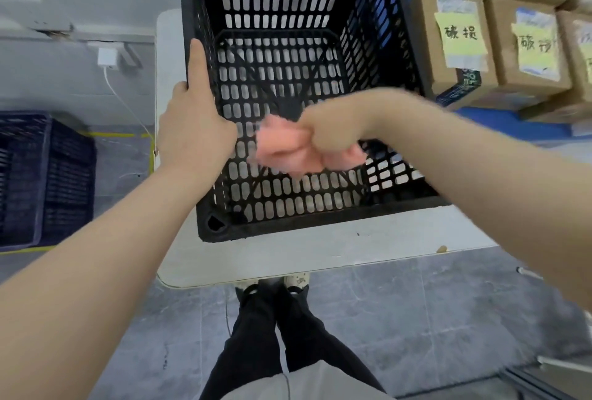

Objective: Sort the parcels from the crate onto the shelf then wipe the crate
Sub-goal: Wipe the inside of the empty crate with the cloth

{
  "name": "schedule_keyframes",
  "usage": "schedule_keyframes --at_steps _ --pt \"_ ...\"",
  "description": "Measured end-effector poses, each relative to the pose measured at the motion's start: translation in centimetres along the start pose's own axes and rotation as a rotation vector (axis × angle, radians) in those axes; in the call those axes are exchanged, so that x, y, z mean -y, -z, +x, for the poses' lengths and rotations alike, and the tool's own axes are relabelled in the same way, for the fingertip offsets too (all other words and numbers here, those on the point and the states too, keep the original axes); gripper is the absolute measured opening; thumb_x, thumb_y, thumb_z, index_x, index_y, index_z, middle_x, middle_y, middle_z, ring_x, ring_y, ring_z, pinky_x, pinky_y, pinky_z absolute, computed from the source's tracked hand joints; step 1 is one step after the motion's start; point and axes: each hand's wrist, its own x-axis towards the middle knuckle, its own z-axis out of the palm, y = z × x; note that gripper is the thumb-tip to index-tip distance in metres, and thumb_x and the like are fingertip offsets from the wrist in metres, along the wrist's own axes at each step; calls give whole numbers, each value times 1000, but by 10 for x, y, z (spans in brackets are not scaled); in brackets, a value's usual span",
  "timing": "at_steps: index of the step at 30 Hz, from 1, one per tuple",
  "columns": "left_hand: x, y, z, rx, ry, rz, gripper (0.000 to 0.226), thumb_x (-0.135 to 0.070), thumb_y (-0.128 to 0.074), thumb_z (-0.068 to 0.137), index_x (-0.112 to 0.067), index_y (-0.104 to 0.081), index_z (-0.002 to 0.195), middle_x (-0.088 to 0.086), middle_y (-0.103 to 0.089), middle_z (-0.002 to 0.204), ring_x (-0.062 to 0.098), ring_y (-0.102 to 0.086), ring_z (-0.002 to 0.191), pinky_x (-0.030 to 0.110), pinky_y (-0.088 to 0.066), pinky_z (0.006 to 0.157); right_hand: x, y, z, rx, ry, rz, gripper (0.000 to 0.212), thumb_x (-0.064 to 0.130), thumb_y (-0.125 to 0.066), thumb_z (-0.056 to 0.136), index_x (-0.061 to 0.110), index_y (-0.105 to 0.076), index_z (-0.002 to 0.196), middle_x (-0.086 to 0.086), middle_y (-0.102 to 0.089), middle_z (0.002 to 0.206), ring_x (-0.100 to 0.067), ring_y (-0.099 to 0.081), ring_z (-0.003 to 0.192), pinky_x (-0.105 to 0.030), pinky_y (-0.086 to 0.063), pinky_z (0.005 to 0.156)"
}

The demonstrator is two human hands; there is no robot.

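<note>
The black crate point(288, 95) sits on the white table point(288, 258) with no parcels in it. The left hand point(195, 133) holds the crate's left rim, fingers curled over it. The right hand point(333, 133) is squeezed tight around a pink cloth point(282, 149) inside the crate. Brown parcels point(480, 47) sit on the blue shelf point(499, 120) just beside it.

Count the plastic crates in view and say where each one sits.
2. The black crate stands on the white table, the left hand gripping its left rim. A dark blue crate sits on the floor at far left, partly cut off; others may lie out of frame.
</note>
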Motion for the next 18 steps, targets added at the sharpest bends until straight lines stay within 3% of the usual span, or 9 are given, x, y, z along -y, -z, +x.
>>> schedule_keyframes --at_steps 2,4,6,8,9,10,11,15,18 --pt "1 0 0 0 11 -3 95 0 -46 76 -34 -2 153 16 -53 114 32 -45 80 39 -33 71 8 -37 31 138 -99 19 5 12 -58 87 15 -59 91 -6 -59 72 -25 -58 58 -38 -51 51" --pt "1 -1 0 1 21 -3 95 0 -44 75 -35 -2 153 11 -51 107 32 -47 79 39 -33 70 11 -69 56 277 -146 -47 11 16 -55 93 6 -55 88 -11 -53 69 -27 -52 59 -42 -47 57" --pt "0 -2 0 2 18 -5 95 0 -44 75 -35 -2 153 9 -49 104 33 -48 79 39 -33 69 14 -81 65 267 -208 -47 16 8 -44 97 2 -54 87 -11 -55 72 -24 -57 60 -34 -51 67" --pt "0 -1 0 -6 29 -14 94 0 -44 76 -36 -3 153 11 -51 108 34 -49 81 39 -34 70 17 -75 59 308 -141 -23 13 7 -45 96 6 -56 101 -16 -54 72 -26 -58 45 -32 -52 49" --pt "0 0 -1 -9 38 -15 94 0 -44 76 -36 -4 153 12 -51 110 34 -49 82 39 -34 70 17 -67 55 312 -103 -28 37 7 -48 95 -6 -38 129 -17 -51 70 -31 -55 42 -34 -49 40" --pt "-1 0 -1 -13 44 -11 94 0 -44 76 -36 -4 153 13 -52 113 35 -49 82 39 -34 70 19 -56 42 324 -53 -41 9 5 -50 95 1 -44 89 -18 -49 69 -34 -52 48 -37 -47 40" --pt "-1 0 -1 -16 45 -5 94 1 -45 77 -36 -3 153 14 -52 116 37 -50 84 40 -35 71 18 -48 32 300 11 -14 25 0 -48 93 -5 -57 116 -18 -48 69 -34 -52 57 -43 -47 46" --pt "-3 -1 0 -19 43 34 93 1 -46 79 -33 -2 154 15 -52 118 40 -53 95 39 -34 73 14 -9 -14 333 155 82 46 -13 -44 82 28 -65 84 11 -68 81 2 -64 75 -8 -49 57" --pt "-2 -1 1 -13 42 41 94 1 -47 79 -32 -1 154 15 -52 117 36 -52 92 38 -32 72 9 14 -41 368 259 101 43 -15 -47 86 23 -66 90 17 -72 83 3 -67 80 -12 -51 67"
